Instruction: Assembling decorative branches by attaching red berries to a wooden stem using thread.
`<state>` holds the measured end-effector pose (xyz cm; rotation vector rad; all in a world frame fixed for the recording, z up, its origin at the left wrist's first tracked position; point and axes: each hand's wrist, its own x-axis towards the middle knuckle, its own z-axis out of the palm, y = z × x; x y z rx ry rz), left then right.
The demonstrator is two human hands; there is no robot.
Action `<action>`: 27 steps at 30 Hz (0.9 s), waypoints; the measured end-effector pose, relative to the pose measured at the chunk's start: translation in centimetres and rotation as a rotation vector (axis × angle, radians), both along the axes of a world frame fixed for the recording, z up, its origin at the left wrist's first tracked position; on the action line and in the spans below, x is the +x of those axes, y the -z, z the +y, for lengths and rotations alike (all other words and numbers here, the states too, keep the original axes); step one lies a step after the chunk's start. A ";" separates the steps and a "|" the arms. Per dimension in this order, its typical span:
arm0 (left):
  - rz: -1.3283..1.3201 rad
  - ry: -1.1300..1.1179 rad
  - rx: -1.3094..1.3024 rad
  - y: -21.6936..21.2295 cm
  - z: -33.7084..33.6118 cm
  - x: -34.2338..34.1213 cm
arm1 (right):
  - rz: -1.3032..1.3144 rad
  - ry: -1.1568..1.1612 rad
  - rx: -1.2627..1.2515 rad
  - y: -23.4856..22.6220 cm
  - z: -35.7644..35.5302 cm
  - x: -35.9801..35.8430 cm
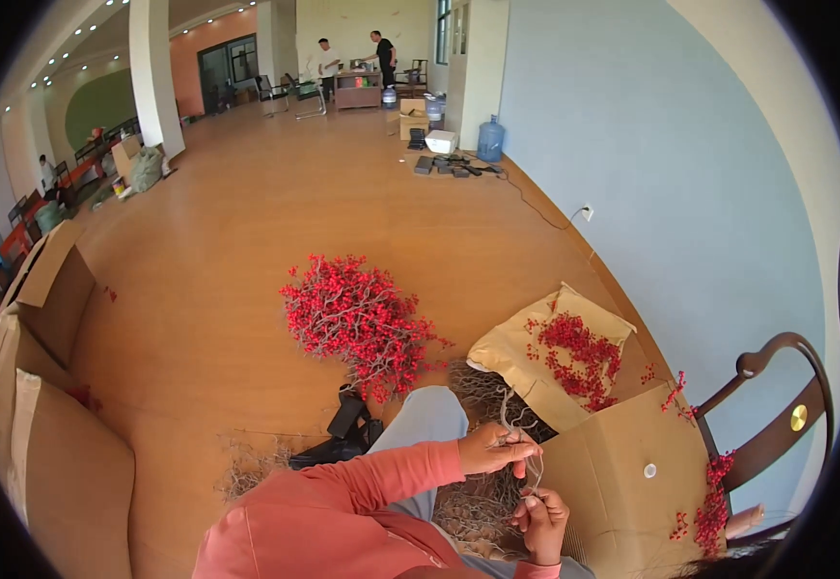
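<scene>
Pink sleeves (381, 480) on both arms here, and what's being worked on is a thin grey twig (508, 410) held up just over the lap area. Left hand (497, 450) has it pinched between thumb and fingers, with the twig's forked top poking up past the knuckles. Right hand (542, 523) sits a bit lower and closer to the body, fingers curled in and gripping the lower end of that same piece. Small red bit just under the left hand too, can't tell what it is.

Below the hands there's a messy heap of bare twigs (473, 511), right beside a light grey trouser leg (426, 422). On the floor (217, 222) past the knee lies a big bushy bundle of red berry branches (357, 323), and to its right some tan paper (507, 349) with loose red berries (584, 362) scattered over it. Next to the right hand is a cardboard box (598, 473) with a little white round thing (649, 471) on top. More berry sprigs (714, 511) hang by the dark wooden chair (777, 429). Way across the room, two people (384, 60) stand at a brown counter (357, 95).
</scene>
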<state>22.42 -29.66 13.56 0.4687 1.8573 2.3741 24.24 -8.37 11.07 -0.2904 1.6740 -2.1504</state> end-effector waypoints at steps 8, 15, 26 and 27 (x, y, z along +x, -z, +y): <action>-0.028 -0.200 0.124 0.7 -2.1 4.4 | 0.200 -0.266 -0.257 4.9 -3.4 -5.5; 0.073 -0.458 -0.168 7.7 -1.0 3.5 | 0.341 -0.510 -0.105 4.1 -5.4 -13.4; 0.043 -0.281 -0.099 7.0 -3.1 5.1 | 0.211 -0.798 -0.654 -3.2 -11.5 -10.4; 0.052 -0.292 -0.108 7.0 -3.2 5.1 | 0.213 -0.785 -0.639 -3.2 -11.2 -10.1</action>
